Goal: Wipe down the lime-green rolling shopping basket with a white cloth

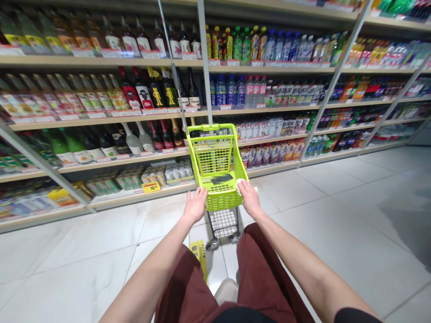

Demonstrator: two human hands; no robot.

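A lime-green plastic shopping cart [220,197] stands in front of me, its basket facing up toward me. My left hand [195,207] rests at the basket's near left corner, fingers stretched out and touching the rim. At the near right corner is my right hand [249,198], with a crumpled white cloth or tissue [239,183] under its fingers against the rim. Inside the basket lies a flat dark object [222,179], partly blurred, so its kind is unclear. Below the basket, the cart has a wire rack [224,223] and caster wheels [213,244].
Shelves [269,69] packed with bottles and cans run behind the cart. Pale tiles [292,215] cover the floor, with a yellow printed floor sticker [200,255] left of the cart. My knees flank the near side, with a light seat [227,290] between them.
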